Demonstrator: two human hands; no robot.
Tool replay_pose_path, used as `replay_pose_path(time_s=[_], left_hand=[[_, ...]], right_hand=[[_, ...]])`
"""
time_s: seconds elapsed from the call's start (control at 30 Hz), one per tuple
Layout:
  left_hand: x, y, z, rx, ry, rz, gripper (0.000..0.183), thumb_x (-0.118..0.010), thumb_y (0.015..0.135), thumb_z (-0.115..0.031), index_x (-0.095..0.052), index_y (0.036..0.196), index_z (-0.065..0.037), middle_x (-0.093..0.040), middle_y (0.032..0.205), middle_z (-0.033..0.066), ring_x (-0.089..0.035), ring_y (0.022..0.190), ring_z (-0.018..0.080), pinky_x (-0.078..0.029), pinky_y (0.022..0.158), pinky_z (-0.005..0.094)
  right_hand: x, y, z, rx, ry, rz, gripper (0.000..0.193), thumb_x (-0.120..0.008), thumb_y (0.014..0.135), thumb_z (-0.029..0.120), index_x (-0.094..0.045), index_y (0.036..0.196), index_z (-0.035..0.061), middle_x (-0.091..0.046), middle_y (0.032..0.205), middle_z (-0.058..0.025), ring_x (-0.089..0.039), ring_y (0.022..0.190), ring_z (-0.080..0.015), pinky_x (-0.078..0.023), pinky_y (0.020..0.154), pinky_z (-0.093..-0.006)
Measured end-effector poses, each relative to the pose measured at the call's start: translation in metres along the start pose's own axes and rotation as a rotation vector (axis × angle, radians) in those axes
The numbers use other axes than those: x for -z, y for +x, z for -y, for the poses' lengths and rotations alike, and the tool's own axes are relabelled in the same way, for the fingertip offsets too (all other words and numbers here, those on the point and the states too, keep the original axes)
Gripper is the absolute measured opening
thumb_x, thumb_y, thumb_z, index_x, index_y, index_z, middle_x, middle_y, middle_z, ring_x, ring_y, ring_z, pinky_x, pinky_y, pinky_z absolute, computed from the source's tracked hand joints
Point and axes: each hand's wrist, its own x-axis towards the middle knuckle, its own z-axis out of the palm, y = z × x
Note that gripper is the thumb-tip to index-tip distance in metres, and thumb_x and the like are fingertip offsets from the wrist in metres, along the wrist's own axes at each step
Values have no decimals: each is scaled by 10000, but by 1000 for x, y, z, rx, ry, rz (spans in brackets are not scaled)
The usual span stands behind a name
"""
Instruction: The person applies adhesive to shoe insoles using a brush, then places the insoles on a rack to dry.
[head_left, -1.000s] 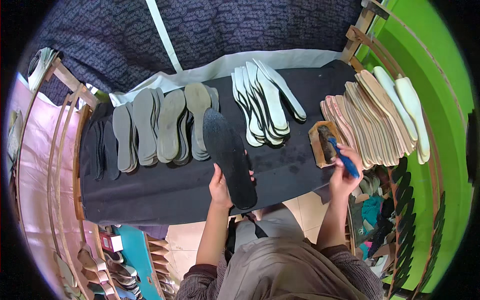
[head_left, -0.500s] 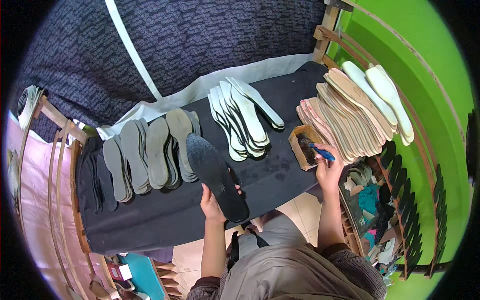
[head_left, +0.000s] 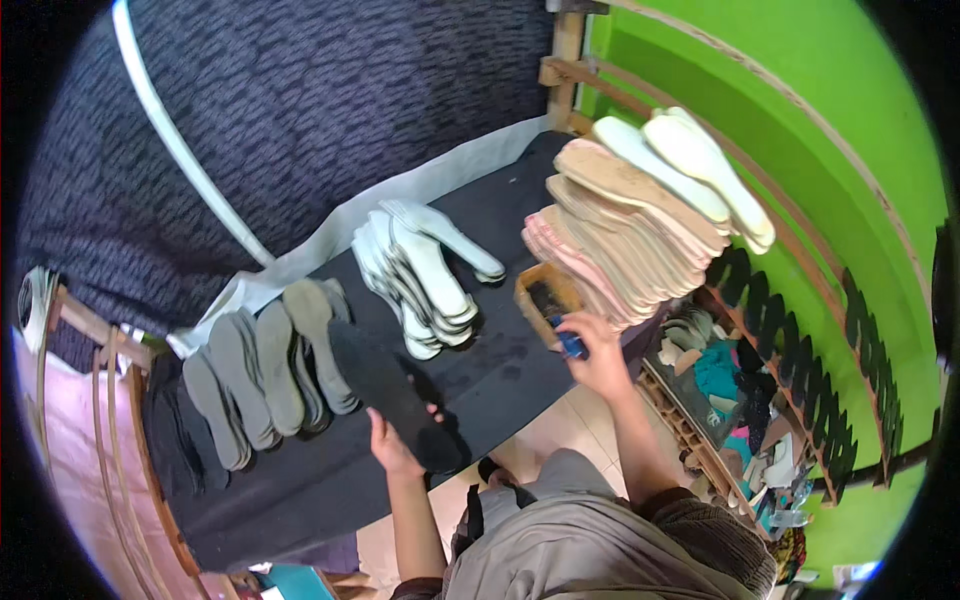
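Note:
My left hand (head_left: 396, 448) grips a black insole (head_left: 385, 382) near its narrow end, thumb on one side and fingertips showing at the other. The insole is tilted above the dark table, its broad end close to the grey soles (head_left: 272, 370). In my right hand (head_left: 602, 358) is a blue-handled tool, probably a brush (head_left: 572, 344), held at the near edge of a small open tan box (head_left: 534, 312). Dark stuff lines the inside of that box. The tool's working end is not clearly visible.
White-topped insoles (head_left: 432, 268) lie fanned mid-table. A big stack of tan and pink insoles (head_left: 625, 235) fills the right end, with white ones (head_left: 700, 150) on top. Beyond stand wooden racks holding dark soles (head_left: 790, 345) and a tray of scraps (head_left: 715, 385). Dark damp spots mark the cloth.
The whole view has swung, shifting the table leftward and downward in the picture. My right hand has drawn the blue handle to the box's near edge. My left hand still grips the insole.

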Motion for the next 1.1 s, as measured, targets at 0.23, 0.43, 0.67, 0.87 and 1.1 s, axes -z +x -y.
replay_pose_path(time_s=[0.23,0.43,0.67,0.87,1.1], left_hand=[[-56,-11,30,-31,-40,35,650,-280,956,-527,-388,1344,-17,-556,1214,113,-603,847,293,-505,735,447],[-115,-30,91,206,-116,374,661,-242,961,-538,-426,1306,-4,-594,1099,120,-555,731,277,-473,623,386],[-221,-53,213,493,104,293,594,-287,963,-518,-495,1234,-31,-608,1052,97,-556,728,278,-471,632,386],[-272,-48,338,726,23,426,530,-402,954,-460,-393,1323,-78,-528,1218,128,-546,1082,356,-451,934,491],[-352,-52,412,836,63,543,401,-392,982,-352,-437,1292,-101,-559,1150,146,-570,1049,295,-479,914,416]], right_hand=[[50,-25,14,-43,-102,76,498,-715,701,78,-550,1170,113,-516,1190,-111,-466,1106,-336,-393,956,-413],[134,-72,24,145,67,-34,361,-705,754,98,-584,1090,44,-579,1117,-124,-571,973,-300,-455,860,-400],[226,-145,42,77,-24,-87,661,-781,703,273,-474,1226,11,-560,1152,-156,-575,991,-312,-461,860,-405],[267,-191,35,-213,-244,-264,863,-822,647,320,-398,1323,-8,-501,1210,-192,-539,1048,-336,-461,883,-387],[312,-188,-10,-323,-481,-550,834,-824,595,78,-408,1306,-49,-543,1143,-207,-560,1012,-326,-480,863,-365]])
